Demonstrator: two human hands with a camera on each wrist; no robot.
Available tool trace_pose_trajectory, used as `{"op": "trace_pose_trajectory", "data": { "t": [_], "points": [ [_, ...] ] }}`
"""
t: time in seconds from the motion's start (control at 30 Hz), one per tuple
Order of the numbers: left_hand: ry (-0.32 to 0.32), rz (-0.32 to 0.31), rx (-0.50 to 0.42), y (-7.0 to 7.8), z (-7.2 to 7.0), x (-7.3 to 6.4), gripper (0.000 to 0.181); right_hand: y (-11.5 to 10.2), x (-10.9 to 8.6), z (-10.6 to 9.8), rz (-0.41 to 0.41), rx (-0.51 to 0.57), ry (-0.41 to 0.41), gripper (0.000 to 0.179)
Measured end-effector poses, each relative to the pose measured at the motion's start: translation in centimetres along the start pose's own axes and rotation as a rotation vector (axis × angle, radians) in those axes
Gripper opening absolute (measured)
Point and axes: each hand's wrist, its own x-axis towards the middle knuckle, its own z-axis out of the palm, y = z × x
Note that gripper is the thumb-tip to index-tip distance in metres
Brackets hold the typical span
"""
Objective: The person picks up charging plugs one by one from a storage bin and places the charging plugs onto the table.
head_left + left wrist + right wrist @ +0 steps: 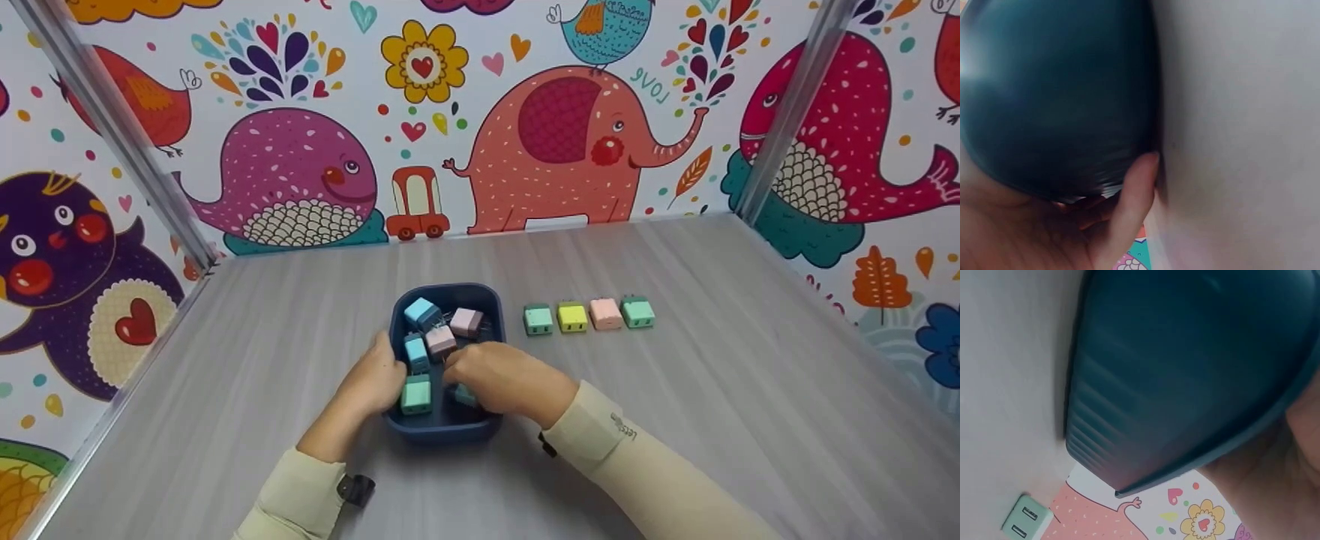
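A dark blue plastic bin (442,433) stands on the table with several USB charger plugs in it. My left hand (377,376) grips the bin's left side, its thumb along the outer wall (1061,101) in the left wrist view. Over the right rim, my right hand (499,373) reaches down into the bin with bent fingers. Close to those fingers lie a pink charger (440,341) and a partly covered green charger (465,395). I cannot tell whether they hold a charger. Blue chargers (416,352) and a mint green charger (416,394) lie along the bin's left side.
Right of the bin, a row of chargers stands on the grey table (712,390): mint green (538,320), yellow (572,318), pink (605,314) and another mint green one (638,313). Walls with printed cartoon animals (555,165) and metal corner posts (787,112) enclose the table.
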Motion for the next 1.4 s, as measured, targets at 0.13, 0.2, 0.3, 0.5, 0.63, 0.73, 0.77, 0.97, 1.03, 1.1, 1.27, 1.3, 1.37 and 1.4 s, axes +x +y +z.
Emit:
{"op": "trace_pose_trajectory", "data": {
  "t": [0.13,0.2,0.3,0.5,0.63,0.73,0.77,0.97,1.03,1.1,1.27,1.3,1.37,1.4],
  "points": [
    [0.005,-0.004,-0.003,-0.11,0.11,0.16,0.057,-0.14,0.03,0.07,0.011,-0.011,0.002,0.030],
    [0.004,-0.007,-0.003,-0.16,0.14,0.20,0.057,-0.20,0.07,0.11,0.023,-0.039,0.004,0.029],
    [-0.002,-0.014,-0.001,-0.13,0.12,0.17,0.057,-0.23,0.11,0.21,0.046,-0.077,0.008,0.030],
    [-0.002,-0.010,-0.002,0.09,-0.02,-0.11,0.056,-0.29,0.12,0.43,0.078,-0.106,0.038,0.032],
    [-0.002,0.000,-0.003,0.17,-0.05,-0.20,0.056,-0.36,0.02,0.42,0.087,-0.087,0.044,0.031],
    [-0.003,0.005,-0.004,0.12,-0.01,-0.17,0.057,-0.37,-0.01,0.44,0.084,-0.065,0.043,0.029],
    [-0.003,0.006,-0.005,0.11,-0.01,-0.18,0.057,-0.37,-0.02,0.44,0.083,-0.060,0.044,0.028],
    [0.004,0.010,-0.014,0.06,0.02,-0.23,0.056,-0.29,0.07,0.53,0.072,-0.052,0.041,0.028],
    [0.008,0.012,-0.013,0.02,0.04,-0.21,0.054,-0.23,0.10,0.55,0.072,-0.051,0.033,0.028],
    [0.011,0.016,-0.016,-0.02,0.06,-0.19,0.053,-0.18,0.13,0.57,0.076,-0.051,0.023,0.030],
    [0.008,0.009,-0.026,-0.03,0.08,-0.20,0.054,-0.12,0.11,0.52,0.073,-0.074,0.017,0.034],
    [0.008,0.009,-0.026,-0.02,0.07,-0.19,0.054,-0.14,0.08,0.46,0.069,-0.082,0.020,0.034],
    [0.007,0.007,-0.025,0.03,0.05,-0.22,0.053,-0.16,0.02,0.35,0.060,-0.093,0.029,0.034],
    [0.006,0.007,-0.024,0.04,0.04,-0.22,0.053,-0.16,-0.01,0.29,0.056,-0.097,0.033,0.034]
  ]
}}
